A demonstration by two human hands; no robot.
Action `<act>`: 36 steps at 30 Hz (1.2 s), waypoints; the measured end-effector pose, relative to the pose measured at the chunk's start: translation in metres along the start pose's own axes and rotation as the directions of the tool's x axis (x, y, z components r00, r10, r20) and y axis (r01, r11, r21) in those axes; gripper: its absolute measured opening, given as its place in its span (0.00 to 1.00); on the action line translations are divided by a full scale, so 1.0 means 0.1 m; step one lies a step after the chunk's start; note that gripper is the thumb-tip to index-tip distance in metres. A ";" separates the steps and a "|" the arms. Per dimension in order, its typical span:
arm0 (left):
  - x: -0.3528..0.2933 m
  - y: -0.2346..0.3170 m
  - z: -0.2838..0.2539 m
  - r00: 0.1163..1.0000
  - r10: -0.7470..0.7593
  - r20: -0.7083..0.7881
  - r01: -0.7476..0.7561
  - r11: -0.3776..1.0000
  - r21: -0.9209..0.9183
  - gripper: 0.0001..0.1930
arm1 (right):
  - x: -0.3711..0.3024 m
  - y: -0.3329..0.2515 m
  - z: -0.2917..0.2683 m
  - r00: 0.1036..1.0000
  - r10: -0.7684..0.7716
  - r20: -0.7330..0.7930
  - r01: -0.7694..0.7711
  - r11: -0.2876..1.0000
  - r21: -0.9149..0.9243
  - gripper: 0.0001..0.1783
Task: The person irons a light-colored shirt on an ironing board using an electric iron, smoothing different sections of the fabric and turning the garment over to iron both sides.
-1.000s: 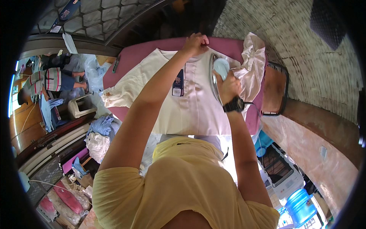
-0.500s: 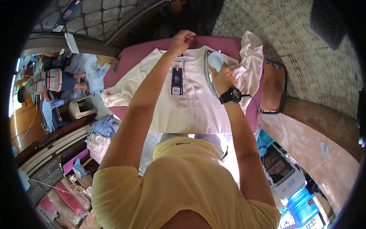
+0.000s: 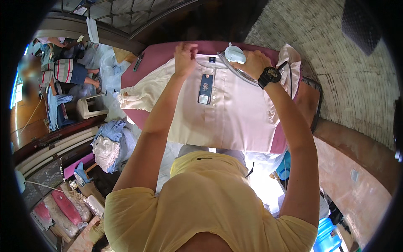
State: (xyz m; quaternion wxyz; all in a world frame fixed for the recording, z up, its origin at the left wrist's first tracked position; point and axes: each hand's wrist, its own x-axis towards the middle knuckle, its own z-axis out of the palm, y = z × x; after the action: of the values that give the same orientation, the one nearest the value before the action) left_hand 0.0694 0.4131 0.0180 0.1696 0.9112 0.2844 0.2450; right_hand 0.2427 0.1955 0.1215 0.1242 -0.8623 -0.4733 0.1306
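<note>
A cream button-front shirt [image 3: 235, 117] lies spread on the maroon ironing table [image 3: 161, 50], its collar toward the far edge. A dark hanging tag [image 3: 205, 89] rests on its chest beside the buttons. My right hand [image 3: 257, 65], with a black watch at the wrist, grips a steam iron [image 3: 235, 54] with a pale blue top. The iron sits at the collar and right shoulder, its grey edge turned aslant. Just left of the collar, my left hand [image 3: 185, 58] is over the shirt's shoulder with loosely bent fingers and nothing visible in them.
A crumpled sleeve [image 3: 289, 61] and a cord lie at the table's right. A small dark tool [image 3: 138, 61] is at the far left corner. Left of the table are piled clothes [image 3: 107, 145] and a plastic stool [image 3: 90, 107]; a person [image 3: 69, 71] sits farther off.
The iron has turned and shifted slightly toward the collar, with my right wrist farther right and higher. My left hand has moved left and a little nearer, off the far table edge.
</note>
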 end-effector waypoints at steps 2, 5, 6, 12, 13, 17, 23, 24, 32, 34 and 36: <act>0.03 -0.32 0.04 0.980 -0.182 -0.084 0.189 0.979 0.080 0.12 | 0.10 0.04 0.02 1.000 -0.022 0.018 0.022 1.000 0.005 0.29; 0.07 -0.83 0.02 0.970 -0.174 0.167 0.189 0.979 -0.074 0.19 | 0.27 0.17 0.08 0.996 -0.073 0.044 0.069 0.995 0.077 0.32; 0.11 -0.85 -0.01 0.946 -0.167 0.277 0.224 0.956 -0.188 0.20 | 0.31 0.20 0.10 0.994 -0.104 0.036 0.101 0.992 0.078 0.33; 0.14 -0.85 0.09 0.928 -0.275 0.252 0.324 0.929 -0.181 0.14 | 0.36 0.34 0.13 0.966 -0.256 -0.035 0.256 0.967 -0.012 0.33; 0.11 -0.94 0.14 0.914 -0.328 0.240 0.380 0.900 -0.216 0.14 | 0.38 0.35 0.13 0.958 -0.285 -0.039 0.284 0.959 -0.011 0.33; 0.07 -1.12 0.28 0.841 -0.447 0.304 0.523 0.814 -0.251 0.16 | 0.47 0.28 0.11 0.958 -0.285 0.017 0.286 0.957 -0.052 0.31; 0.11 -0.96 0.21 0.895 -0.377 0.239 0.430 0.872 -0.233 0.14 | 0.65 0.14 0.08 0.935 -0.350 0.049 0.352 0.935 -0.045 0.32; 0.10 -0.94 0.20 0.915 -0.351 0.198 0.392 0.890 -0.232 0.14 | 0.67 0.10 0.06 0.935 -0.348 0.069 0.352 0.934 -0.059 0.31; 0.06 -0.98 0.22 0.895 -0.402 0.196 0.445 0.842 -0.305 0.15 | 0.80 -0.12 0.00 0.919 -0.377 0.113 0.382 0.924 -0.029 0.29; 0.07 -0.93 0.17 0.887 -0.411 0.211 0.461 0.824 -0.331 0.16 | 0.84 -0.14 0.02 0.914 -0.382 0.135 0.387 0.922 -0.017 0.30; 0.08 -0.93 0.19 0.886 -0.417 0.205 0.464 0.790 -0.400 0.16 | 0.90 -0.15 0.07 0.909 -0.399 0.122 0.405 0.914 -0.025 0.31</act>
State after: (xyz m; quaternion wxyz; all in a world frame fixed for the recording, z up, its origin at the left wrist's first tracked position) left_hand 0.0443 0.4874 -0.0366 0.4371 0.7693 0.4171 0.2075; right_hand 0.2752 0.2809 0.1105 0.0999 -0.7403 -0.6500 0.1394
